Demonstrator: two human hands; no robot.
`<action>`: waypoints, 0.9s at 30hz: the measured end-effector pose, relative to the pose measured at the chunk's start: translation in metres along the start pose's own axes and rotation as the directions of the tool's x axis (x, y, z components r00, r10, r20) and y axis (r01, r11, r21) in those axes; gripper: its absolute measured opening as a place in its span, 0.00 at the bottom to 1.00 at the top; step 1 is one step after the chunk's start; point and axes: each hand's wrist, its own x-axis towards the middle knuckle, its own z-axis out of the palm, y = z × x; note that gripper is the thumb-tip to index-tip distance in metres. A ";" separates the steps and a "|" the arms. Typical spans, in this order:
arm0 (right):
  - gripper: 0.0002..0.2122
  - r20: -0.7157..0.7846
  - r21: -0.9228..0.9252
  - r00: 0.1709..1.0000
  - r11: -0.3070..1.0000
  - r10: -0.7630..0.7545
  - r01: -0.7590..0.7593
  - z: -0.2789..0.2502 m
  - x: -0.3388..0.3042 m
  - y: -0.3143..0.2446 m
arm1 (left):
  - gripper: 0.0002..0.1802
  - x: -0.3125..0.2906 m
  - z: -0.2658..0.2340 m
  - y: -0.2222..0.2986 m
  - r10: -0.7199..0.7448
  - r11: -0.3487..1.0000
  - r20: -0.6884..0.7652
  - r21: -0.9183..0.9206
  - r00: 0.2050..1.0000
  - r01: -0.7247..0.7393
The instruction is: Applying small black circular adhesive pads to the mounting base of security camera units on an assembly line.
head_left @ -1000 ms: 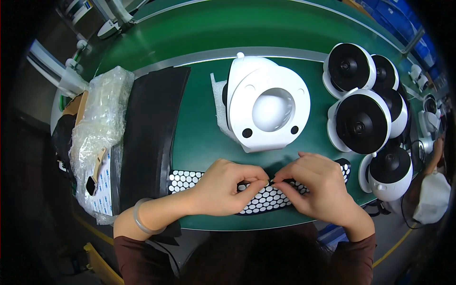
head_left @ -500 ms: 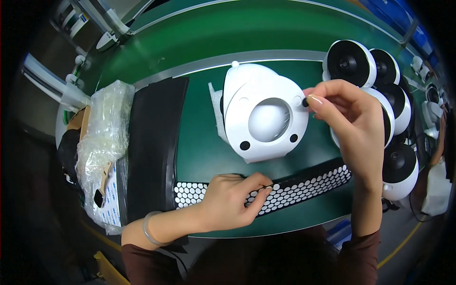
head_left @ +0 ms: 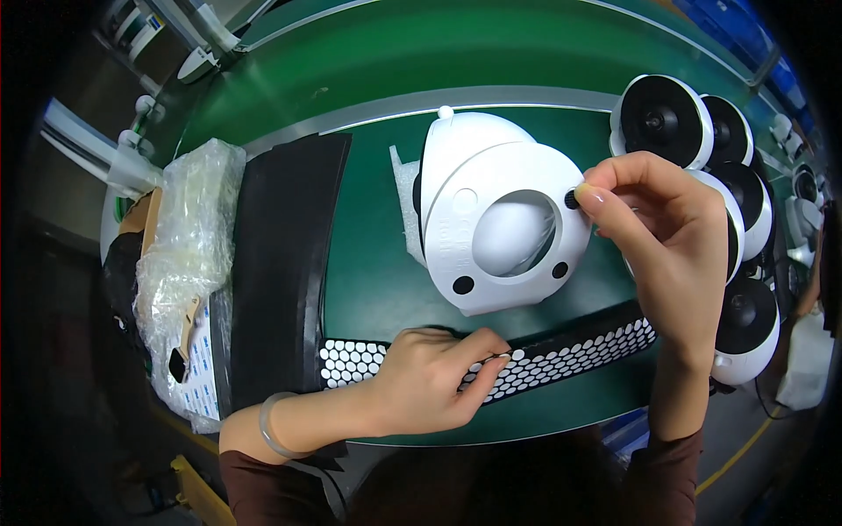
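Black pad (head_left: 571,200) in right-hand grip (head_left: 671,215)

The right hand (head_left: 671,223), one second earlier pinching at the dotted strip (head_left: 588,355), had risen to the white housing (head_left: 526,171), leaving the strip's right portion exposed. The small black disc (head_left: 571,200) at its fingertips (head_left: 595,202), half a second earlier just beside the housing's upper-right circular recess, lay over that spot, hiding it.

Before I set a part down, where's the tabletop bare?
The green tabletop is bare between the black sheets and white foam, and on the near side of the dotted strip, right of the left hand. Crowded: right side, with black-faced cameras.
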 end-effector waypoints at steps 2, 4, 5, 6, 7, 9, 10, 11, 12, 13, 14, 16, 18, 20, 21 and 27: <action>0.03 -0.005 -0.017 1.000 1.000 -0.006 0.006 -0.001 -0.001 -0.001 | 0.03 0.000 0.000 0.000 -0.001 1.000 0.007 -0.002 1.000 0.001; 0.03 -0.005 -0.005 1.000 1.000 -0.023 0.023 -0.001 -0.001 0.000 | 0.03 0.000 0.000 0.001 -0.003 1.000 0.012 -0.003 1.000 0.003; 0.03 -0.006 -0.007 1.000 1.000 -0.022 0.022 -0.001 -0.001 0.000 | 0.04 0.000 0.000 0.001 -0.003 1.000 0.020 0.000 1.000 0.003; 0.03 -0.002 -0.008 1.000 1.000 -0.022 0.022 0.000 -0.001 0.000 | 0.04 0.000 0.000 0.000 -0.007 1.000 0.026 0.005 1.000 0.006; 0.03 0.000 -0.011 1.000 1.000 -0.023 0.023 0.001 -0.001 0.001 | 0.04 -0.001 0.000 0.000 -0.008 1.000 0.026 0.005 1.000 0.008; 0.03 0.000 -0.010 1.000 1.000 -0.022 0.022 0.002 -0.001 0.001 | 0.04 -0.001 0.000 -0.001 0.002 1.000 0.008 -0.002 1.000 -0.002; 0.03 -0.002 -0.010 1.000 1.000 -0.021 0.021 0.003 -0.001 0.002 | 0.04 -0.001 0.000 -0.001 0.002 1.000 0.007 -0.002 1.000 -0.002; 0.03 -0.002 -0.010 1.000 1.000 -0.021 0.021 0.003 0.000 0.002 | 0.04 -0.001 0.000 -0.001 0.008 1.000 0.003 -0.006 1.000 -0.008; 0.03 0.003 -0.003 1.000 1.000 -0.018 0.018 0.002 0.000 0.002 | 0.04 -0.001 0.000 0.000 0.016 1.000 -0.001 -0.011 1.000 -0.016; 0.03 0.008 0.005 1.000 1.000 -0.015 0.015 0.001 0.000 0.002 | 0.04 -0.001 0.001 0.000 0.017 1.000 0.000 -0.011 1.000 -0.017; 0.03 0.008 0.004 1.000 1.000 -0.015 0.015 0.001 0.000 0.002 | 0.04 -0.001 0.001 0.000 0.014 1.000 0.005 -0.012 1.000 -0.014; 0.03 0.024 0.019 1.000 1.000 0.000 -0.001 0.000 0.000 0.002 | 0.04 -0.001 0.001 0.000 0.011 1.000 0.010 -0.013 1.000 -0.010; 0.03 0.026 0.012 1.000 1.000 -0.004 0.003 0.000 0.000 0.002 | 0.03 -0.001 0.001 0.000 0.009 1.000 0.008 -0.012 1.000 -0.009; 0.03 0.029 0.007 1.000 1.000 -0.007 0.007 0.000 0.000 0.002 | 0.03 -0.002 0.001 0.000 0.010 1.000 0.005 -0.012 1.000 -0.010; 0.03 0.056 0.081 0.998 0.996 0.032 -0.036 -0.001 0.001 0.003 | 0.03 -0.002 0.001 -0.001 0.013 1.000 0.002 -0.013 1.000 -0.013; 0.03 0.086 0.108 0.995 0.993 0.047 -0.056 -0.003 -0.003 -0.002 | 0.03 -0.002 0.002 -0.001 0.016 1.000 -0.007 -0.018 1.000 -0.017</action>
